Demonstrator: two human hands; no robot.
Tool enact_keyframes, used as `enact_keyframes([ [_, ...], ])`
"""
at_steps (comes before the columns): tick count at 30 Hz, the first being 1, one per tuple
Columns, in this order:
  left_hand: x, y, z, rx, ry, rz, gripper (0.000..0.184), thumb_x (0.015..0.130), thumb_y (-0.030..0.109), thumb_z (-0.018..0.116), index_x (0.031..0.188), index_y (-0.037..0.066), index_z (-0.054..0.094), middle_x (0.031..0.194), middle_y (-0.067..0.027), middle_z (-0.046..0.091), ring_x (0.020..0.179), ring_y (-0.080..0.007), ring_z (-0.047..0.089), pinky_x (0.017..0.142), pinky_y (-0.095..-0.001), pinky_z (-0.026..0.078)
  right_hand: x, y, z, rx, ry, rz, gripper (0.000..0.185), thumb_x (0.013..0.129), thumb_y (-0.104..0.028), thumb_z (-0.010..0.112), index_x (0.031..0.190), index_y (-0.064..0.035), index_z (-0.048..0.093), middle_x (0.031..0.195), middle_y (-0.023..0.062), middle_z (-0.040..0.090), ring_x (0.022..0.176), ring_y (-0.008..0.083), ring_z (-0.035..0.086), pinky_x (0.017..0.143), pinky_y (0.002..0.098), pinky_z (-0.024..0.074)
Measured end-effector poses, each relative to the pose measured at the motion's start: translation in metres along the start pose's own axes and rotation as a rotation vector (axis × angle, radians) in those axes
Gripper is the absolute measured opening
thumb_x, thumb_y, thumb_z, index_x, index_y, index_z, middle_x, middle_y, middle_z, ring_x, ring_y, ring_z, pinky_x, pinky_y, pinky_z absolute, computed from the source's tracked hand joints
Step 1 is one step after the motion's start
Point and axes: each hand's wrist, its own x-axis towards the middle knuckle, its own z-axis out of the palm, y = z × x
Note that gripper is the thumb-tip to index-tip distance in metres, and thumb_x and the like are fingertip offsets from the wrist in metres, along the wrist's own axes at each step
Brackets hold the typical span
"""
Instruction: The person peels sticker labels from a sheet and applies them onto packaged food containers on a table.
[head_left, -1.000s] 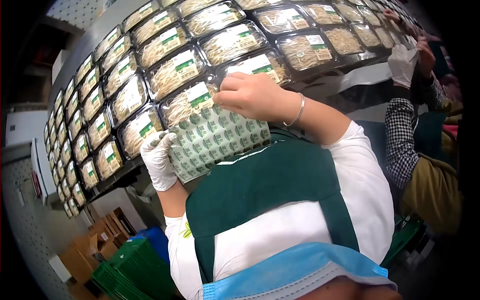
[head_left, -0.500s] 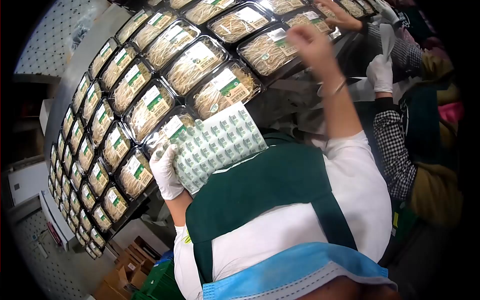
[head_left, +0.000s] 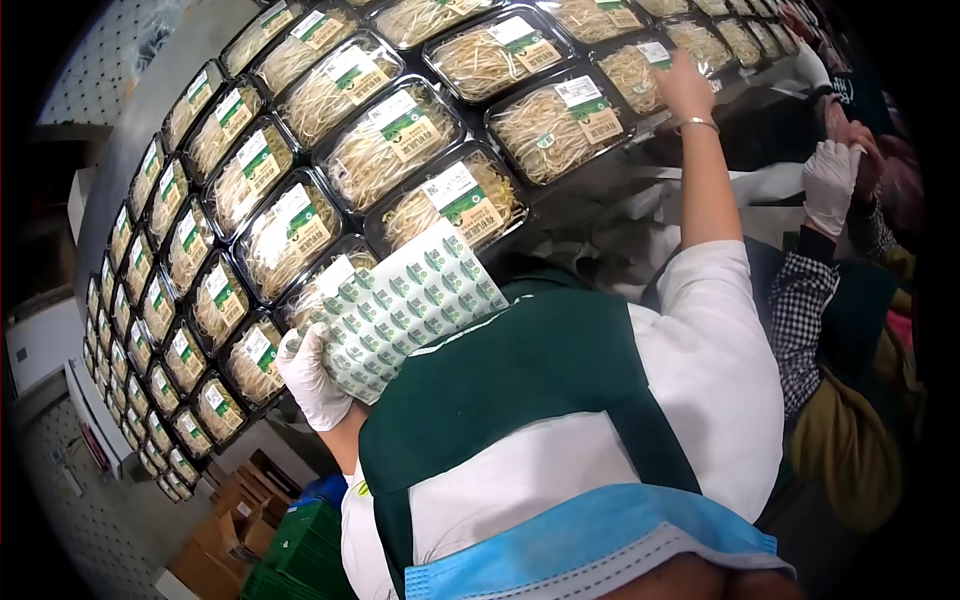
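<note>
One printed sheet [head_left: 412, 308] lies at the near edge of the bench [head_left: 205, 38], its green-patterned face up, its long axis slanting from lower left to upper right. One left hand [head_left: 318, 380], in a white glove, grasps the sheet's lower-left end with its fingers; the forearm slopes up to it from below. The sheet partly covers one packed tray [head_left: 322, 288] and reaches the lower edge of a second tray [head_left: 455, 205]. A third tray [head_left: 560, 125] sits up and to the right of the sheet, long axis slanting much as the sheet's does. Beyond these, dozens of similar trays stand in rows, too many to count surely; those seen clearly carry a label on top.

One bare right hand [head_left: 686, 90], with one bracelet [head_left: 697, 124] at the wrist, is well apart from the sheet, up and to its right. The arm is stretched nearly straight, fingers at a fourth tray [head_left: 632, 78], near its label [head_left: 655, 54]. They seem to be bent down, though blurred; whether they press or pinch anything I cannot tell.

Far right of the sheet are a co-worker's gloved hand [head_left: 830, 185] and checked sleeve [head_left: 803, 310].
</note>
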Motion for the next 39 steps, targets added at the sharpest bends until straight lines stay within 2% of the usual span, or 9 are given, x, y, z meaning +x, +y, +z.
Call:
enact_keyframes([
  [4, -0.004, 0.010, 0.018, 0.004, 0.073, 0.011, 0.004, 0.071, 0.000, 0.065, 0.071, 0.001, 0.061, 0.065, -0.0047, 0.061, 0.050, -0.0077, 0.053, 0.047, -0.0170, 0.041, 0.053, -0.051, 0.035, 0.698, -0.040, -0.218, 0.034, 0.074, -0.028, 0.057, 0.100, -0.0057, 0.056, 0.087, 0.0102, 0.061, 0.080, 0.0247, 0.059, 0.074, 0.0333, 0.0450],
  [14, -0.004, 0.010, 0.013, 0.020, 0.250, 0.041, 0.011, 0.070, -0.002, 0.064, 0.065, 0.004, 0.057, 0.060, -0.0005, 0.056, 0.049, -0.0065, 0.049, 0.047, -0.0175, 0.039, 0.110, -0.066, 0.040, -0.126, 0.042, -0.188, 0.051, 0.074, -0.041, 0.057, 0.109, -0.0052, 0.048, 0.106, 0.0174, 0.055, 0.094, 0.0333, 0.055, 0.079, 0.0424, 0.0455],
  [18, -0.005, 0.012, 0.019, 0.012, 0.190, 0.018, 0.005, 0.075, -0.001, 0.059, 0.072, 0.003, 0.059, 0.070, -0.0038, 0.060, 0.060, -0.0115, 0.057, 0.055, -0.0223, 0.046, 0.168, -0.107, 0.060, 0.710, -0.143, -0.364, 0.063, 0.067, -0.027, 0.068, 0.118, -0.0011, 0.042, 0.100, 0.0202, 0.057, 0.091, 0.0325, 0.056, 0.078, 0.0382, 0.0450],
  [20, -0.005, 0.013, 0.024, 0.004, 0.246, 0.041, 0.004, 0.075, 0.000, 0.059, 0.073, 0.003, 0.058, 0.070, -0.0042, 0.060, 0.059, -0.0112, 0.057, 0.055, -0.0223, 0.046, 0.178, -0.145, 0.081, 1.156, -0.069, -0.313, 0.035, 0.068, -0.014, 0.060, 0.101, -0.0055, 0.055, 0.086, 0.0107, 0.060, 0.078, 0.0211, 0.057, 0.067, 0.0319, 0.0476],
  [26, -0.010, 0.021, 0.049, 0.020, 0.413, 0.008, 0.008, 0.072, -0.001, 0.063, 0.069, 0.002, 0.056, 0.067, -0.0041, 0.059, 0.055, -0.0096, 0.054, 0.053, -0.0203, 0.044, 0.176, -0.184, 0.064, 0.336, 0.199, -0.605, 0.024, 0.072, -0.014, 0.055, 0.094, -0.0056, 0.056, 0.081, 0.0153, 0.058, 0.079, 0.0270, 0.057, 0.068, 0.0352, 0.0467],
  [28, -0.011, 0.023, 0.054, -0.036, 0.424, 0.001, 0.007, 0.073, -0.001, 0.062, 0.070, 0.001, 0.056, 0.069, -0.0063, 0.060, 0.057, -0.0111, 0.056, 0.054, -0.0211, 0.046, 0.197, -0.172, 0.059, 0.128, 0.008, -0.518, 0.062, 0.068, -0.018, 0.067, 0.120, -0.0008, 0.039, 0.096, 0.0171, 0.058, 0.086, 0.0275, 0.058, 0.076, 0.0349, 0.0457],
  [32, -0.006, 0.028, 0.061, -0.069, 0.436, 0.017, 0.004, 0.073, 0.000, 0.060, 0.071, 0.000, 0.056, 0.070, -0.0085, 0.061, 0.056, -0.0138, 0.057, 0.054, -0.0237, 0.047, 0.290, -0.171, 0.104, 0.931, -0.266, -0.473, 0.054, 0.071, -0.013, 0.062, 0.119, -0.0008, 0.041, 0.100, 0.0219, 0.056, 0.094, 0.0307, 0.054, 0.082, 0.0348, 0.0431],
  [36, -0.002, 0.035, 0.061, -0.011, 0.344, -0.009, 0.006, 0.076, 0.004, 0.058, 0.079, -0.001, 0.056, 0.076, -0.0092, 0.061, 0.064, -0.0151, 0.060, 0.059, -0.0253, 0.049, 0.294, -0.244, 0.108, 1.251, -0.343, -0.424, 0.029, 0.077, -0.021, 0.056, 0.101, -0.0058, 0.054, 0.077, 0.0108, 0.058, 0.072, 0.0181, 0.057, 0.055, 0.0286, 0.0457],
  [39, 0.005, 0.039, 0.069, -0.001, 0.426, -0.018, 0.004, 0.074, 0.002, 0.059, 0.073, 0.000, 0.056, 0.069, -0.0071, 0.060, 0.057, -0.0125, 0.056, 0.054, -0.0232, 0.046, 0.292, -0.263, 0.105, 1.427, -0.592, 0.006, 0.031, 0.082, -0.032, 0.051, 0.098, -0.0056, 0.054, 0.077, 0.0120, 0.059, 0.068, 0.0178, 0.057, 0.054, 0.0283, 0.0451],
])
